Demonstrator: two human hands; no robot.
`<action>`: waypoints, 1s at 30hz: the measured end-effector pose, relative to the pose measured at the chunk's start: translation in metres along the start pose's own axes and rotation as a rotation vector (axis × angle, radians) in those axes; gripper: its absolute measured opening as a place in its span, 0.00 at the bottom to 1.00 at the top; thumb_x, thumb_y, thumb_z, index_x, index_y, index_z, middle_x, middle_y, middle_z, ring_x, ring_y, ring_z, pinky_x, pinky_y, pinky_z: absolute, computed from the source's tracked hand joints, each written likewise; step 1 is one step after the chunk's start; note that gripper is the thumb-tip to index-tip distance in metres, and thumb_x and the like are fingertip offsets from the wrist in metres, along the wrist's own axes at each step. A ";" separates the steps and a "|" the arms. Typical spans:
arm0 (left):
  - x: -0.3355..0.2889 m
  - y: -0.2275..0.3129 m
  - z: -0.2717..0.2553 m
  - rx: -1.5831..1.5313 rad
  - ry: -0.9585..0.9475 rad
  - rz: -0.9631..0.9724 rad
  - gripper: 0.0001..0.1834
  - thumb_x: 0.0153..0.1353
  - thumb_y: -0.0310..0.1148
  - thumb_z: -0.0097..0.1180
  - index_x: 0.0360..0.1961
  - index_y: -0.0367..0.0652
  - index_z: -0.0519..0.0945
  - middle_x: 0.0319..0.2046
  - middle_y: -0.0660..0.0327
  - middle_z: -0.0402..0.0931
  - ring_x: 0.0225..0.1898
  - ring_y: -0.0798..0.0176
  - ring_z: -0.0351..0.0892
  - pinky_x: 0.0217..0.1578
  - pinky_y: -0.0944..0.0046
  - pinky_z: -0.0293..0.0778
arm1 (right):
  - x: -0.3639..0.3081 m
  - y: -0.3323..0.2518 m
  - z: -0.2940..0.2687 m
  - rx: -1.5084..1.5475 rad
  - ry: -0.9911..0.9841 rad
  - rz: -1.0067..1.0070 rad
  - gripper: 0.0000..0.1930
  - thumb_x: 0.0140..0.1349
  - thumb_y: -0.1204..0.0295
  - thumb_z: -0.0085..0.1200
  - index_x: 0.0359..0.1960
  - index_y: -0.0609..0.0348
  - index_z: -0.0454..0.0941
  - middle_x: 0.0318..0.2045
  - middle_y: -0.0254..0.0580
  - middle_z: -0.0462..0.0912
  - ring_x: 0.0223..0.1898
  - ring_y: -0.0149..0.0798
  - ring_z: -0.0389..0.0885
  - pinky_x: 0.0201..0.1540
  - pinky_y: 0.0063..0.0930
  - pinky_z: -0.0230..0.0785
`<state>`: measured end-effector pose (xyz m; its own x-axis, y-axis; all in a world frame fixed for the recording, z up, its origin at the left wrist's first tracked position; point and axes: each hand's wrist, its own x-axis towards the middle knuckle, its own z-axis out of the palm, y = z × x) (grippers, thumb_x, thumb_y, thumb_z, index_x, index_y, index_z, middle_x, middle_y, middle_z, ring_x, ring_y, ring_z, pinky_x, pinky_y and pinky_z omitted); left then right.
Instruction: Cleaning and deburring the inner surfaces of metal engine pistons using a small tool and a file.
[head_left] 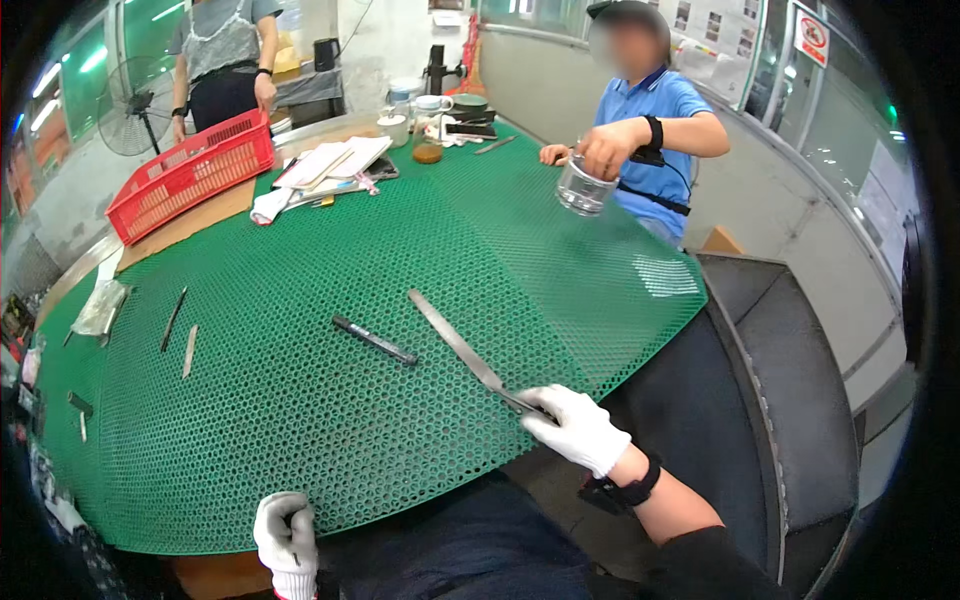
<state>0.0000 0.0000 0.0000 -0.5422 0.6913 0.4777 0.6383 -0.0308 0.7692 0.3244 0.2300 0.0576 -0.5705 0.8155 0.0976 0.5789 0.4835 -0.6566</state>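
Metal tool [455, 342] in hand: my right grip [575, 425] pinches its handle, five o'clock. My left grip [286, 530], seven o'clock: curled, contents unclear. Marker [374, 340]: untouched.

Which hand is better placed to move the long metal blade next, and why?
Probably the right hand: it grips the dark handle of the long metal blade. The left hand, at the near edge of the green mat, is farther away.

red crate [190, 182], far left | fan [141, 102] behind crate | stacked papers [322, 164] right of crate | plastic bag [100, 308]
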 end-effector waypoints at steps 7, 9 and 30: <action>0.003 0.014 0.002 -0.084 0.030 -0.183 0.10 0.48 0.14 0.56 0.33 0.35 0.78 0.33 0.53 0.80 0.35 0.59 0.80 0.38 0.63 0.76 | 0.004 -0.007 -0.018 -0.238 -0.168 -0.075 0.15 0.66 0.60 0.54 0.54 0.38 0.78 0.37 0.41 0.82 0.35 0.50 0.85 0.39 0.42 0.79; 0.002 0.010 0.005 -0.047 0.028 -0.110 0.10 0.48 0.15 0.57 0.34 0.35 0.78 0.34 0.53 0.80 0.34 0.59 0.80 0.38 0.63 0.77 | 0.015 -0.014 -0.029 -0.337 -0.190 -0.104 0.15 0.66 0.60 0.54 0.54 0.36 0.78 0.35 0.40 0.81 0.33 0.48 0.84 0.37 0.40 0.79; 0.018 0.027 -0.007 0.078 -0.109 0.001 0.13 0.47 0.17 0.65 0.35 0.39 0.81 0.37 0.52 0.83 0.39 0.49 0.83 0.41 0.56 0.78 | 0.371 0.010 -0.013 -0.325 0.005 -0.062 0.25 0.61 0.63 0.52 0.59 0.60 0.73 0.57 0.59 0.74 0.60 0.54 0.73 0.61 0.40 0.68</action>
<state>0.0033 0.0065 0.0326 -0.4818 0.7656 0.4263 0.6818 0.0220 0.7312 0.1260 0.5417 0.0970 -0.6082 0.7824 0.1340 0.6991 0.6079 -0.3765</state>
